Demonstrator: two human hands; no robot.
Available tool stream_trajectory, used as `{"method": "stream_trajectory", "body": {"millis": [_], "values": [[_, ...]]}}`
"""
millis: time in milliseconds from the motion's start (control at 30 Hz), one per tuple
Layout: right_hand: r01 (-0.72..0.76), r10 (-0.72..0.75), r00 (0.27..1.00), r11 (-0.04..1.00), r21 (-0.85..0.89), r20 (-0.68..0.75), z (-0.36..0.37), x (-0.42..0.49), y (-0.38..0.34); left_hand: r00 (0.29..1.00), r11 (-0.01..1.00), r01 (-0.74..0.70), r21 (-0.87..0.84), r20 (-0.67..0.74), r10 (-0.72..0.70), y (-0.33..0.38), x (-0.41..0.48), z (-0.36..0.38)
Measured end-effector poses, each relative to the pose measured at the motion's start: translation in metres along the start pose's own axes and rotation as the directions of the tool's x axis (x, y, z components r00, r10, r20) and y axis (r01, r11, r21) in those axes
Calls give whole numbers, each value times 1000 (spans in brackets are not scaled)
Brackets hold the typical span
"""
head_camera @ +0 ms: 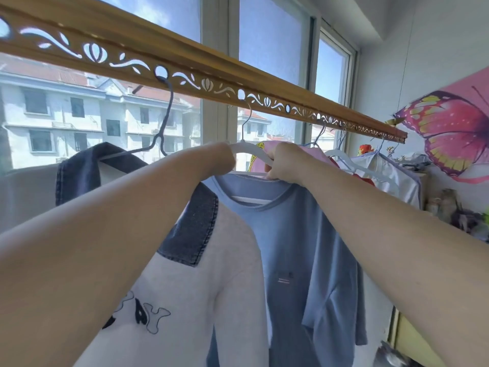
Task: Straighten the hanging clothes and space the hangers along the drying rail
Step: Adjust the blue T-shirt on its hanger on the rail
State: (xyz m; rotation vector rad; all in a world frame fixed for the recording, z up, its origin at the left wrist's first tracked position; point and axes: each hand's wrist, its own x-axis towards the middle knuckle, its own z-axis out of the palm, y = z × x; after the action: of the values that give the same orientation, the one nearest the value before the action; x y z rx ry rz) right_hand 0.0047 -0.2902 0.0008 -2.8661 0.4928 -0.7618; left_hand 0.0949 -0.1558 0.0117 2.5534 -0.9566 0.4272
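A wooden drying rail (185,55) with cut-out holes runs from upper left down to the right. A blue T-shirt (291,247) hangs on a white hanger (247,147) hooked into one hole. My left hand (223,157) grips the hanger's left shoulder. My right hand (287,164) grips its right shoulder at the shirt's collar. To the left, a white sweatshirt with a dark denim collar (201,282) hangs on a dark wire hanger (162,133). Behind the blue shirt hang a pink garment (315,153) and a white garment (391,173).
Large windows (270,41) stand behind the rail, with buildings outside. A butterfly picture (455,128) is on the right wall. Cluttered items sit on a shelf (455,210) at the right, and a dark object (391,356) lies near the floor.
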Motion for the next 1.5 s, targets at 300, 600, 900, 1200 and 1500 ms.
{"method": "stream_trajectory", "body": {"millis": [300, 600, 900, 1200, 1500], "values": [[-177, 69, 959, 904, 389, 275, -31, -31, 61, 999, 998, -27, -50, 18, 28, -5, -7, 1], [-341, 215, 899, 890, 302, 381, -25, -69, 102, 1000, 1000, -4, 31, 9, 3, -1, -6, 4], [-225, 161, 952, 944, 240, 261, -37, -89, 91, 1000, 998, 22, 60, 9, -23, 7, -15, 7], [-81, 140, 985, 896, 437, -103, -47, -90, 85, 999, 995, 26, 96, 26, -28, 16, -22, 6], [81, -46, 967, 988, 129, -250, -38, -97, 69, 995, 996, -71, 50, 75, 67, 18, -31, -5]]}}
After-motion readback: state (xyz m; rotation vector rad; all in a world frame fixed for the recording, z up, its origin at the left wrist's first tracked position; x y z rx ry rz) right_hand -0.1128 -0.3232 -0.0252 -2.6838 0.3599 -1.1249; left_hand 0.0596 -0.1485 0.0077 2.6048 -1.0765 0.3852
